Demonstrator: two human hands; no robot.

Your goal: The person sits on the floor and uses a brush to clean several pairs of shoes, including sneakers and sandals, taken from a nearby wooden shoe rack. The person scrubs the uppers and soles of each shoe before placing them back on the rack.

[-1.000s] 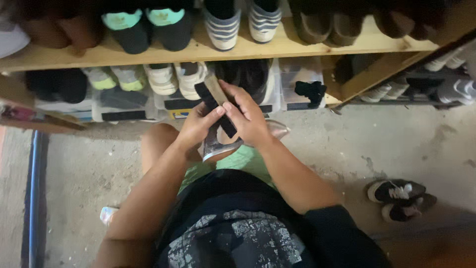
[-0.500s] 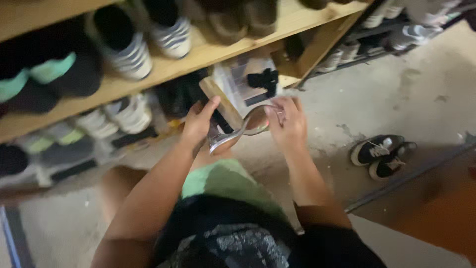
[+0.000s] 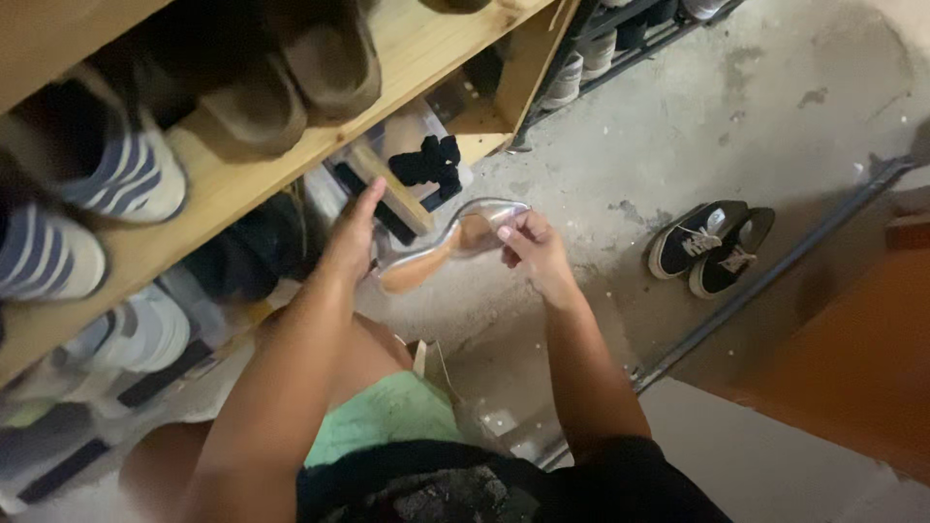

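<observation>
You are holding a silver shoe (image 3: 448, 250) with a tan insole in front of the wooden shoe rack (image 3: 254, 174), above the concrete floor (image 3: 775, 87). The shoe is lying roughly level between your two hands, insole facing up, its rounded end toward the left and its narrower end toward the right.

Your right hand (image 3: 531, 250) is gripping the right end of the shoe: the fingers are curled and pinching its rim, thumb on top. Your left hand (image 3: 351, 237) is resting against the left end of the shoe, palm turned toward it and fingers stretched upward, loose rather than clenched; whether they are actually closing on the shoe you cannot tell from this angle, because the back of the hand is covering the contact.

Just behind the shoe, on the lower level of the rack, a clear plastic box (image 3: 412, 136) is sitting with a black item (image 3: 428, 163) inside it. On the upper shelf, striped sneakers (image 3: 107, 174) are standing at the left and brown shoes (image 3: 320, 63) are standing further right, toes overhanging the shelf edge.

On the floor to your right, well apart from your hands, a pair of black sneakers (image 3: 712, 247) with white laces is lying side by side. Your knee, in green shorts (image 3: 383, 416), is showing below your forearms.
</observation>
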